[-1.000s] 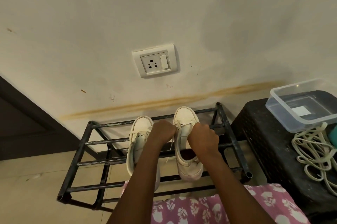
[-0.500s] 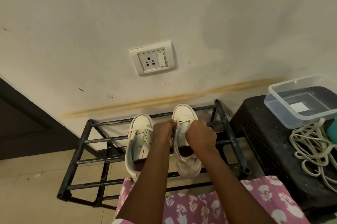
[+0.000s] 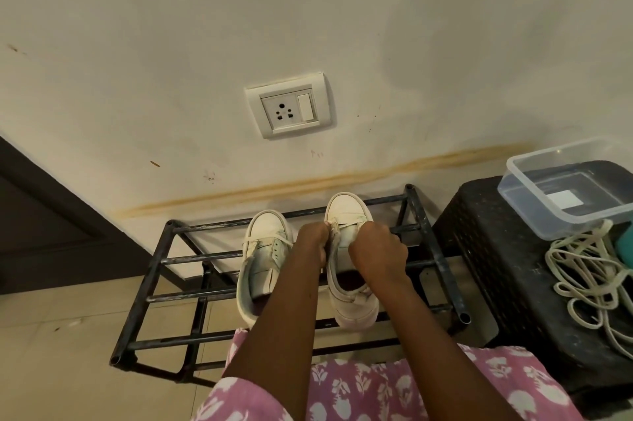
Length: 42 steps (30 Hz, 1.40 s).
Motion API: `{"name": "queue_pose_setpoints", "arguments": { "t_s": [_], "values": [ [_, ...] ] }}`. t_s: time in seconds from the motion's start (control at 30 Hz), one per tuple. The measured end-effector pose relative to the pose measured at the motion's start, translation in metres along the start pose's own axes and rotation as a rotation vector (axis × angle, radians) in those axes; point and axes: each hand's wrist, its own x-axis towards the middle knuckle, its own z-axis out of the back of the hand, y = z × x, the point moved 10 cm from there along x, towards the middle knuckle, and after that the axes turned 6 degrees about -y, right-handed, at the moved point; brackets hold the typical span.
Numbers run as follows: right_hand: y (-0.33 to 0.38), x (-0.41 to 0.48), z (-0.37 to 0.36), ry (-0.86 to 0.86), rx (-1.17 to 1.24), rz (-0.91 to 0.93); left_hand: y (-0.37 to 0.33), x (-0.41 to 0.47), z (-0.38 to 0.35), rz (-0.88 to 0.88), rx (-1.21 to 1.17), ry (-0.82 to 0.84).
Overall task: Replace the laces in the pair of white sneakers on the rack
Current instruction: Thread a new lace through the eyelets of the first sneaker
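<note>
Resting side by side on the black rack (image 3: 191,257), toes toward the wall (image 3: 411,43), are the left sneaker (image 3: 265,249) and right sneaker (image 3: 347,211). The left hand (image 3: 311,242) and right hand (image 3: 378,249) each curl their fingers onto the right sneaker's laced front, one per side; whether lace or upper is pinched cannot be told. On a dark stool (image 3: 496,249) lie loose laces (image 3: 582,269) beside a clear container (image 3: 582,220).

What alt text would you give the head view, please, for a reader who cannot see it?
A person's left hand and right hand grip the laced front of one white sneaker on a black rack; the other sneaker stands beside it. Loose cream laces and a clear tub sit on a dark stool.
</note>
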Motion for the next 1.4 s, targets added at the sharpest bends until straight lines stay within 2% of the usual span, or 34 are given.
{"name": "queue_pose_setpoints", "arguments": {
  "t_s": [0.1, 0.27, 0.43, 0.5, 0.6, 0.73, 0.9, 1.0, 1.17, 1.4],
  "values": [
    [0.0, 0.0, 0.0, 0.002, -0.001, 0.006, 0.0, 0.003, -0.005, 0.043, -0.032, 0.033],
    [0.001, 0.0, 0.0, 0.004, 0.0, 0.016, 0.014, 0.013, -0.006, 0.097, -0.329, 0.105],
    [0.0, 0.0, 0.0, -0.006, -0.003, 0.013, 0.027, 0.022, -0.003, 0.162, -0.332, 0.111],
    [0.0, 0.0, 0.0, -0.011, -0.002, 0.008, 0.021, 0.021, -0.003, 0.138, -0.406, 0.083],
    [-0.002, 0.0, 0.0, -0.002, 0.019, -0.016, 0.003, 0.017, 0.003, 0.039, -0.591, -0.005],
    [-0.003, -0.001, -0.001, -0.006, 0.023, -0.043, -0.021, 0.003, 0.005, -0.09, -0.711, 0.042],
    [-0.003, -0.001, -0.005, 0.075, 0.009, -0.022, -0.055, -0.014, 0.032, -0.296, -0.719, 0.009],
    [0.013, 0.0, -0.002, 0.185, 0.142, 0.063, -0.081, -0.036, 0.037, -0.441, -0.669, 0.045],
    [0.056, -0.004, 0.068, -0.052, 0.473, 0.233, -0.121, -0.086, 0.037, -0.681, -0.501, 0.069],
    [0.115, -0.004, 0.136, -0.163, 0.724, 0.303, -0.175, -0.155, 0.045, -0.993, -0.274, 0.101]
  ]
}}
